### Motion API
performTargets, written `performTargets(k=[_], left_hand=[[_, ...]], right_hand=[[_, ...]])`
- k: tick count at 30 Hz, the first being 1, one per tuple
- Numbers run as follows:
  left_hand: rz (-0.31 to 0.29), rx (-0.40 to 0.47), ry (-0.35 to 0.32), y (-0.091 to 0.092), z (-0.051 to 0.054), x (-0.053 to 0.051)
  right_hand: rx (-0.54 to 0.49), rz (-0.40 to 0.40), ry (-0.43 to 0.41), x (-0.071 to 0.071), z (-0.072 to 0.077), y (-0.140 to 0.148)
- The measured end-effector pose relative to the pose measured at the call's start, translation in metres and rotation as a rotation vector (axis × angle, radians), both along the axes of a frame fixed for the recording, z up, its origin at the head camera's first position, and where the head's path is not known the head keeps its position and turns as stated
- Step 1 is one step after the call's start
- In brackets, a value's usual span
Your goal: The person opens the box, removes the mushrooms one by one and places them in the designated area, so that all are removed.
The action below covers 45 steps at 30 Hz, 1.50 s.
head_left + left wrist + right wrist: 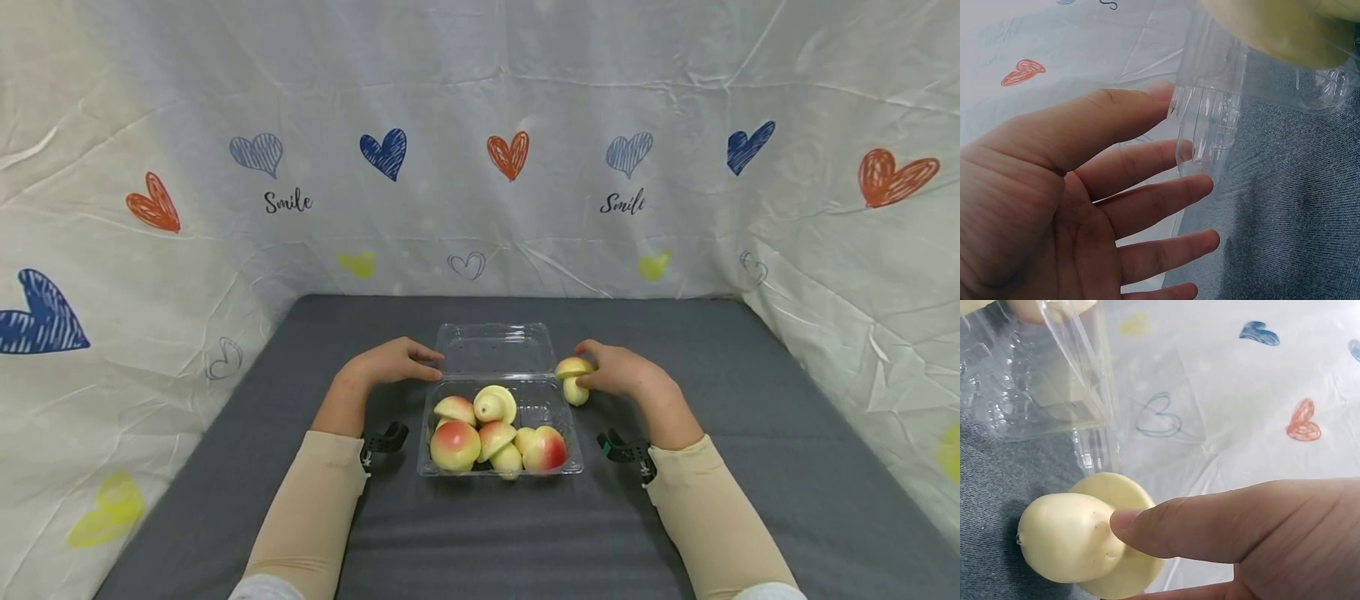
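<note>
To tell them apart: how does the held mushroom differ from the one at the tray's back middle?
The held mushroom is right of the tray; the back mushroom lies inside it. The right hand pinches the held mushroom; neither hand touches the back mushroom. In the head view, the held mushroom's cap is above its stem; the back mushroom's stem points toward the camera. Both have pale stems.

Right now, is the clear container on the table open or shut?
Open. In the head view, its lid is folded back behind the container, leaving the mushroom-shaped pieces inside uncovered.
</note>
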<state>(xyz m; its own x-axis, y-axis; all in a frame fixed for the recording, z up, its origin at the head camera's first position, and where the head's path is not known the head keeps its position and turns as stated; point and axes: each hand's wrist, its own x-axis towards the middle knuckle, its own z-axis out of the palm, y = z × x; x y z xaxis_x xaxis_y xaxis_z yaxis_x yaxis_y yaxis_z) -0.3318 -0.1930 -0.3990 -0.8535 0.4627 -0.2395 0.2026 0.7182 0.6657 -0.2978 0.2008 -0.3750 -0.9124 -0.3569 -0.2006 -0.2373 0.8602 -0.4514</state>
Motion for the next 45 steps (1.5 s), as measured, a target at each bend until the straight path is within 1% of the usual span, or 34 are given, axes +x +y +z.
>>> performTargets(k=[5,9,11,15,18,20,25,31,34,37,45], left_hand=[[0.006,-0.007,0.0,0.0,-0.001,0.0],[0.005,-0.004,0.001,0.0,0.0,0.001],[0.001,-0.005,0.003,0.001,0.001,0.002],[-0.006,-0.011,0.006,0.001,0.003,0.003],[-0.006,-0.015,0.007,0.002,0.004,0.003],[-0.006,-0.017,0.007,0.002,0.004,0.004],[-0.002,-0.019,0.004,0.002,0.004,0.004],[-0.002,-0.017,0.001,0.001,0.003,0.002],[-0.003,-0.016,0.002,0.002,0.004,0.003],[0.0,-0.018,-0.001,0.002,0.004,0.003],[-0.032,-0.036,0.024,0.002,0.004,0.003]], right_hand=[[-0.007,-0.014,-0.007,0.001,0.001,0.002],[-0.005,-0.032,0.012,0.004,0.006,0.004],[0.002,-0.032,0.036,0.006,0.01,0.004],[-0.007,0.0,0.099,0.011,0.018,0.001],[-0.033,0.036,0.15,0.016,0.022,-0.003],[-0.052,0.053,0.166,0.02,0.024,-0.007],[-0.065,0.09,0.16,0.028,0.028,-0.023],[-0.039,0.184,0.175,0.038,0.03,-0.041],[-0.051,0.215,0.16,0.043,0.028,-0.051],[-0.052,0.239,0.156,0.044,0.023,-0.06],[-0.031,0.29,0.158,0.037,-0.007,-0.081]])
